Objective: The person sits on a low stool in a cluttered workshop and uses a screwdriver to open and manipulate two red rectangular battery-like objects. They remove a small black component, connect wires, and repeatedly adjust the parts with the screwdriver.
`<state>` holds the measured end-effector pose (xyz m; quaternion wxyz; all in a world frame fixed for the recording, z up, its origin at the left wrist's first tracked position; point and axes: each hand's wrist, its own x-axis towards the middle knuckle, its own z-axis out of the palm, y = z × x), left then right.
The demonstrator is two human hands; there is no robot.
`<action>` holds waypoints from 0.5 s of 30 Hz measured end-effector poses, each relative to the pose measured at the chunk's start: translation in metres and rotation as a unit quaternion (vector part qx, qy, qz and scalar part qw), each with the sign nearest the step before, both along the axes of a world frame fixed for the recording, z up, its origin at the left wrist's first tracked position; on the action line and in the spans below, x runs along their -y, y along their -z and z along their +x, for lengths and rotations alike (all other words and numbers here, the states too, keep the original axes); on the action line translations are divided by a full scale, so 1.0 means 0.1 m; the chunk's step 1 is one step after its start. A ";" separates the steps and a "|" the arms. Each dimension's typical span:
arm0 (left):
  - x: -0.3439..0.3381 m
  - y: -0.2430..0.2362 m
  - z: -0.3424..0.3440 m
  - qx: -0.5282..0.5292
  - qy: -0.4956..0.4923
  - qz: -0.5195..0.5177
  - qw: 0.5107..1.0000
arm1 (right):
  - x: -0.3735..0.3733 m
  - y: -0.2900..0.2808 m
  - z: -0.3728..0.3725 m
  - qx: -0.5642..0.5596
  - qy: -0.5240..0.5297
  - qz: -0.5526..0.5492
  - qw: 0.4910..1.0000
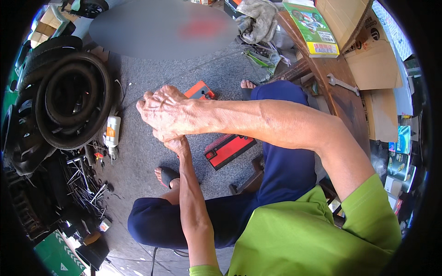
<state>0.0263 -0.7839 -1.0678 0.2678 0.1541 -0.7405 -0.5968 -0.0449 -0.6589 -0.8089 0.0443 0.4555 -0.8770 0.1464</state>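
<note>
My right hand [163, 112] is closed, knuckles up, above the grey floor. Whatever it holds, if anything, is hidden under the fingers and palm. Just below it is my left hand [177, 144], bent at the wrist; its fingers are hidden behind the right hand. Beyond the right hand lies an orange-red and black box-shaped thing [200, 90], partly covered by the hand. Under my right forearm a second red and black box-shaped thing [230, 152] rests on the floor, its upper edge hidden by the arm.
Black tyres [73, 101] are stacked at the left, beside a white bottle [112, 131] and a pile of metal tools [87, 181]. On the right a wooden bench [338, 92] carries a wrench [343, 84], a green-yellow box [313, 30] and cardboard [373, 69]. A grey rag [255, 20] lies at the back.
</note>
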 end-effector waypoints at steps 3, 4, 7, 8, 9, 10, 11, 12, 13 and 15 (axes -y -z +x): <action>-0.06 -0.06 0.02 0.165 0.008 -0.103 0.981 | -0.02 0.02 -0.01 0.011 0.014 0.015 1.000; -0.06 -0.03 0.02 0.140 0.013 -0.105 0.985 | -0.02 0.01 -0.01 0.013 0.015 0.020 1.000; -0.06 0.06 0.00 0.078 0.017 -0.108 0.991 | 0.01 0.02 -0.03 0.009 0.010 0.020 1.000; -0.04 0.09 -0.01 0.068 0.013 -0.107 0.992 | 0.02 0.02 -0.03 0.004 0.007 0.013 1.000; -0.03 0.11 -0.02 0.058 0.006 -0.106 0.993 | 0.03 0.02 -0.03 0.001 0.002 0.004 1.000; -0.02 0.14 -0.03 0.029 -0.025 -0.104 0.994 | 0.04 0.02 -0.02 -0.004 -0.001 -0.003 1.000; -0.02 0.16 -0.04 -0.001 -0.056 -0.101 0.993 | 0.05 0.02 -0.01 -0.006 -0.005 -0.007 1.000; -0.07 0.14 -0.08 -0.032 -0.080 -0.096 0.992 | 0.03 0.03 -0.01 -0.008 -0.001 -0.007 1.000; -0.09 0.12 -0.07 -0.009 -0.058 -0.110 0.992 | 0.00 0.04 0.00 -0.008 0.004 -0.006 1.000; -0.10 0.03 -0.03 0.036 -0.024 -0.120 0.992 | -0.02 0.05 -0.01 -0.008 0.010 -0.004 1.000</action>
